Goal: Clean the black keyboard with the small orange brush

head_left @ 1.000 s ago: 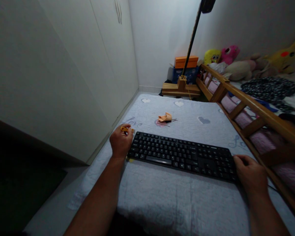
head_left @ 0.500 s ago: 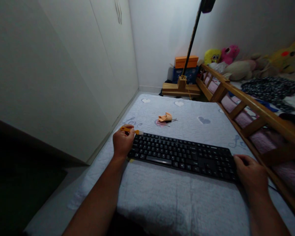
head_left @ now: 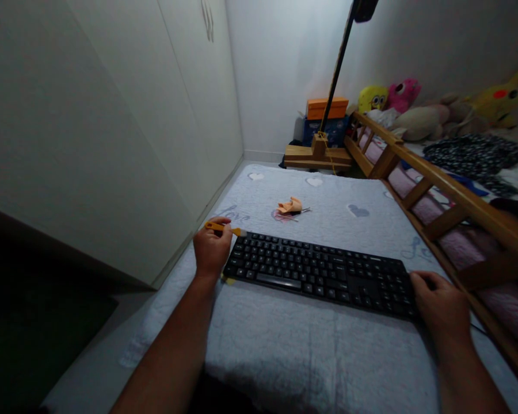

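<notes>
Left hand (head_left: 211,248) is clamping fingers on 1 small yellow-handled brush (head_left: 236,232), bristles pointing at far-left corner of long black keyboard (head_left: 319,275) — which is lying on grey-blue cloth (head_left: 285,328), right hand (head_left: 441,302) is pinching keyboard's right end.

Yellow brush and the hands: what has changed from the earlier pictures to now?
First the left hand moved right with the yellow brush; now both have shifted slightly left again. Nothing was taken hold of or let go. The right hand and the keyboard stayed as they were.
</notes>
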Available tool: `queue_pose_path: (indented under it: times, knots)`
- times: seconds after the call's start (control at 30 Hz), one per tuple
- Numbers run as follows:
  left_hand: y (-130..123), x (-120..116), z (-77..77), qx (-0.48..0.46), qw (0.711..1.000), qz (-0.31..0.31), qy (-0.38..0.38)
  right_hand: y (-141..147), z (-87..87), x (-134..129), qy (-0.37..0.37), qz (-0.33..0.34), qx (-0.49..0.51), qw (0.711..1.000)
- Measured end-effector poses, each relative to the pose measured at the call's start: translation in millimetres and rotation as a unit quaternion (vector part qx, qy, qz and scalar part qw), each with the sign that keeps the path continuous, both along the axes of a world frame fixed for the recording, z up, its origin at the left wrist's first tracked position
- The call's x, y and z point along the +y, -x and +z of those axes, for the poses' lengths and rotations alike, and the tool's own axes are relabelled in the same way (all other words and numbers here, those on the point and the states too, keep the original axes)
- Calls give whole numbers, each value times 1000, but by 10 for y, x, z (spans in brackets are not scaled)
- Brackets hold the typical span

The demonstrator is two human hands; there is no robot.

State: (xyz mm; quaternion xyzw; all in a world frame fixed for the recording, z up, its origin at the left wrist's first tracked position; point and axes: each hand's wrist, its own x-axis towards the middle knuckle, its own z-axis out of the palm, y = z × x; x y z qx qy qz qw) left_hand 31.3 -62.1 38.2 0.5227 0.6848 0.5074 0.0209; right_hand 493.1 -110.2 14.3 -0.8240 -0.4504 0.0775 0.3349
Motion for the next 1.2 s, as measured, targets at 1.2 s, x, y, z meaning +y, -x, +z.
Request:
queue_pose_path:
  times: [1.2]
  knots:
    - [-142, -48, 15, -114, 988, -100, -38, 8, -10, 17, -3, -13, 6, 1000]
